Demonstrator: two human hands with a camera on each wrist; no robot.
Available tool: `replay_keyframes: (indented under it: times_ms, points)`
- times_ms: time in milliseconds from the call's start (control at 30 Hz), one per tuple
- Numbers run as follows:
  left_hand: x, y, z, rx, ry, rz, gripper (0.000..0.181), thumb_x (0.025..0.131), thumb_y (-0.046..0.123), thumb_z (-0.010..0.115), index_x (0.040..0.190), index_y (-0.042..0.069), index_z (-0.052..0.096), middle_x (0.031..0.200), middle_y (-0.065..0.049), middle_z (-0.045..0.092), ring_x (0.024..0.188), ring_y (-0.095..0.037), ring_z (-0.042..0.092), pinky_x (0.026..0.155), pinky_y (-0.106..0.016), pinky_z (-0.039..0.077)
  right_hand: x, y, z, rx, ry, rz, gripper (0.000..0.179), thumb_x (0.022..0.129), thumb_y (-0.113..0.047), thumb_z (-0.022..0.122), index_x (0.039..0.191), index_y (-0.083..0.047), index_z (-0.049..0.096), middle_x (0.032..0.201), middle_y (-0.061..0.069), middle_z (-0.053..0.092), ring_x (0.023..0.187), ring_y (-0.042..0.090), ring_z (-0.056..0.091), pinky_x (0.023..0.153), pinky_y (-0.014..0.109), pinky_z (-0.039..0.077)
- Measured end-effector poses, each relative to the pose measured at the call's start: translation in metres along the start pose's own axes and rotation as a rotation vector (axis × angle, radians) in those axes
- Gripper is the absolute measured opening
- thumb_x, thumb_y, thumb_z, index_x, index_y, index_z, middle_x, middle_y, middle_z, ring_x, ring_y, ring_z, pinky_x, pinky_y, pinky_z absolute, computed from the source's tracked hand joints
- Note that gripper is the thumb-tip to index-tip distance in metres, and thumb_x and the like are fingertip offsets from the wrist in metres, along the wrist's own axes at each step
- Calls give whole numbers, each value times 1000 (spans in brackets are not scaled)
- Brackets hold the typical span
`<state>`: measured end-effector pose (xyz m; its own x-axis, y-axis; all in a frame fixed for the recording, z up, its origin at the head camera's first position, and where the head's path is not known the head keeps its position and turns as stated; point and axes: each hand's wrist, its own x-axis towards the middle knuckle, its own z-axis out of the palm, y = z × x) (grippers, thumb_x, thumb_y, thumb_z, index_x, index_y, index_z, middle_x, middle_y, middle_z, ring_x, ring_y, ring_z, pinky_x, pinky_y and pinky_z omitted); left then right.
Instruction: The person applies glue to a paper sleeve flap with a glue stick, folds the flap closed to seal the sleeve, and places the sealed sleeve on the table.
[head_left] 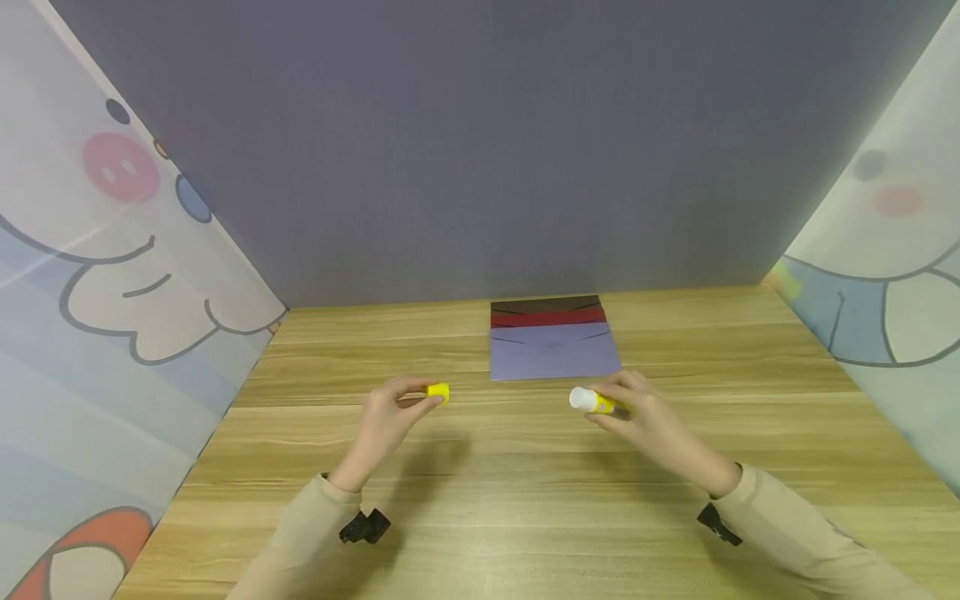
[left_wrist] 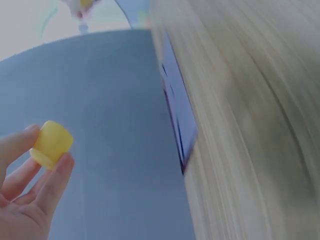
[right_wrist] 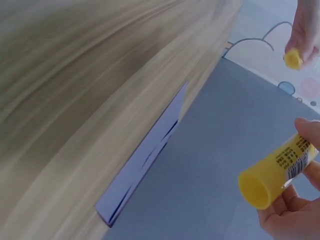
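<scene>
Between thumb and fingertips, my left hand (head_left: pixel 386 421) pinches a small yellow cap (head_left: pixel 438 392), held above the table left of centre. The same cap (left_wrist: pixel 52 144) shows large in the left wrist view. My right hand (head_left: pixel 648 417) grips a yellow glue stick (head_left: pixel 602 404) whose white end (head_left: pixel 581 399) is bare and points left toward the cap. In the right wrist view the glue stick (right_wrist: pixel 272 172) shows printed text, a barcode and a hollow yellow end nearest the camera. Cap and glue stick are well apart.
Beyond the hands, a lilac envelope (head_left: pixel 553 354), a red envelope (head_left: pixel 551 317) and a dark brown envelope (head_left: pixel 545 304) lie overlapping on the wooden table (head_left: pixel 480 517). A grey panel (head_left: pixel 480 150) stands behind them. Cartoon-printed sheets (head_left: pixel 112 292) flank both sides.
</scene>
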<state>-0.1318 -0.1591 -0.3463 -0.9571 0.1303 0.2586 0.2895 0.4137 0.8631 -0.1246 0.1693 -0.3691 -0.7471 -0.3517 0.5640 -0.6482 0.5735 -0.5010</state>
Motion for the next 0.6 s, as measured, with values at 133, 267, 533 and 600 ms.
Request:
replay_keyframes:
  times_ms: [133,267,533,600]
  points:
    - [0,28,17,-114,-31,-49,24,76,-1,66,99,-8,63,102,-23,59,89,-32,60,71,-24,52,4,-4,3,-22,31,-108,36,57,3,77,91,2,67,84,4,54,77,10,40,55,16,41]
    - [-1,45,33,-196,-80,-94,24,76,-2,65,100,-8,62,103,-21,60,89,-32,60,72,-24,52,7,-6,5,-35,44,-176,37,55,4,77,90,2,67,85,5,54,77,12,41,57,13,40]
    - [-4,54,60,-332,-137,-102,26,75,-4,65,100,-9,60,104,-23,59,87,-36,61,73,-27,52,12,-11,9,-38,59,-229,23,70,-15,73,87,-1,67,85,5,53,77,13,42,61,11,39]
    - [-5,56,65,-354,-150,-107,26,75,-4,65,100,-9,60,102,-24,59,85,-36,62,73,-27,52,13,-13,10,-41,66,-245,27,79,-27,65,87,-1,67,84,5,53,77,13,42,61,11,39]
